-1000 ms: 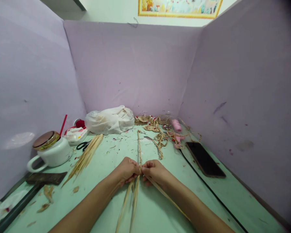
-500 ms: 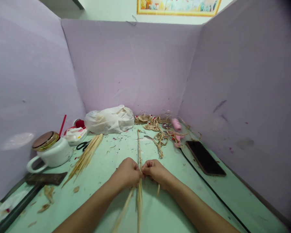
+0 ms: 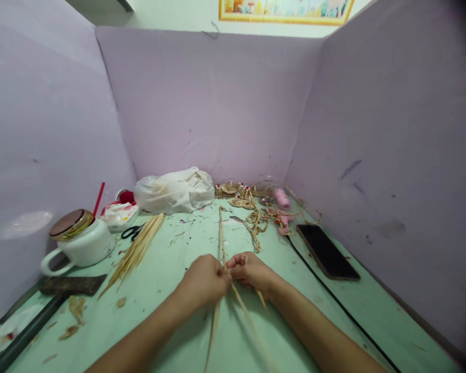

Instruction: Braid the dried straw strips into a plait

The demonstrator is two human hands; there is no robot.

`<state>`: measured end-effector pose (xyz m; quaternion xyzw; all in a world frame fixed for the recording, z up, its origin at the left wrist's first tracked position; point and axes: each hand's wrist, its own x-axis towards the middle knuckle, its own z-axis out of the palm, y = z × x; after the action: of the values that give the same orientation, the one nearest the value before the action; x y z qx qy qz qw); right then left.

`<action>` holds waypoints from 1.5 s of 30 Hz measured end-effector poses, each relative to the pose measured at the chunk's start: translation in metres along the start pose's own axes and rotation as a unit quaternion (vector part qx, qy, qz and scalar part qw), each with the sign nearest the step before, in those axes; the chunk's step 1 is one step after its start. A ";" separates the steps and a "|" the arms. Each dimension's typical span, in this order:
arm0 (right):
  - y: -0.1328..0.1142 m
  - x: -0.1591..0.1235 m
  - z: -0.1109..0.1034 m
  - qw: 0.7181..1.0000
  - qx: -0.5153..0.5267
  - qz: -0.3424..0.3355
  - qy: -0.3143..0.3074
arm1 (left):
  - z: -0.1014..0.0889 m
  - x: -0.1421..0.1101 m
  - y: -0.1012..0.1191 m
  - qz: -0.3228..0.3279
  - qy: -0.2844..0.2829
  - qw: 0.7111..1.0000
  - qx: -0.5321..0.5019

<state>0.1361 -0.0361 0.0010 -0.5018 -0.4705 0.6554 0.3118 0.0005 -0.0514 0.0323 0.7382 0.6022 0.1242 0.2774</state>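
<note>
A thin braid of straw-coloured fibre point(image 3: 222, 233) runs along the table away from me, its far end near the middle of the tabletop. My left hand point(image 3: 206, 280) pinches the braid's near end and a strand. Close against it, my right hand point(image 3: 250, 272) is also closed on the fibre, fingertips almost touching the left ones. Loose strands point(image 3: 243, 305) hang from between the hands toward me, one blurred by motion. A short strand end point(image 3: 261, 299) pokes out below my right hand. The exact grip of the fingertips is partly hidden.
Left lie a fibre bundle point(image 3: 140, 248), black-handled scissors point(image 3: 131, 232), a white mug point(image 3: 87, 246) and a hammer-like tool point(image 3: 73, 285). Behind are a plastic bag point(image 3: 174, 189) and braided pieces point(image 3: 243, 201). Right are a pink glue gun point(image 3: 284, 221), its black cord point(image 3: 334, 295) and a phone point(image 3: 328, 252).
The loose strands have swung: one that hung straight down now slants to the right, and the left one hangs steeper. Both hands stay close together at the braid, with small finger shifts.
</note>
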 end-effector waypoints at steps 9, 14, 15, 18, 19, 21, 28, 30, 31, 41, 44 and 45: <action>0.001 0.001 -0.005 0.998 0.045 0.002 -0.038 | 0.004 0.017 -0.007 -0.127 -0.147 0.908 -0.370; 0.008 0.004 -0.003 0.988 -0.136 -0.076 0.014 | 0.009 0.017 -0.007 -0.134 -0.090 0.943 -0.292; 0.009 0.004 -0.002 0.975 -0.197 -0.098 0.037 | 0.010 0.017 -0.008 -0.133 -0.078 0.946 -0.285; 0.006 -0.003 0.001 0.914 -0.359 -0.152 0.115 | 0.013 0.019 -0.009 -0.121 -0.057 0.947 -0.293; 0.005 -0.007 0.002 0.895 -0.393 -0.160 0.137 | 0.014 0.019 -0.008 -0.119 -0.054 0.946 -0.297; 0.000 -0.013 0.003 0.874 -0.431 -0.156 0.160 | 0.016 0.019 -0.007 -0.118 -0.052 0.944 -0.303; -0.002 -0.018 0.008 0.883 -0.435 -0.149 0.091 | 0.014 0.015 -0.003 -0.137 -0.055 0.941 -0.305; 0.000 -0.019 0.009 0.878 -0.442 -0.173 0.066 | 0.013 0.015 -0.005 -0.134 -0.068 0.937 -0.315; 0.001 -0.019 0.009 0.876 -0.442 -0.185 0.053 | 0.013 0.016 -0.007 -0.128 -0.077 0.935 -0.323; -0.017 -0.014 -0.016 0.979 -0.197 -0.051 0.023 | 0.002 0.019 -0.015 -0.062 -0.136 0.921 -0.360; -0.020 -0.012 -0.014 0.996 -0.071 0.005 0.050 | 0.001 0.020 -0.016 -0.049 -0.147 0.913 -0.376; -0.020 -0.013 -0.011 0.999 -0.042 0.022 0.023 | 0.001 0.021 -0.017 -0.047 -0.146 0.913 -0.379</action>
<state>0.1492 -0.0370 0.0236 -0.5398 -0.4790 0.6299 0.2870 -0.0078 -0.0297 0.0194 0.5582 0.4967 0.2209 0.6267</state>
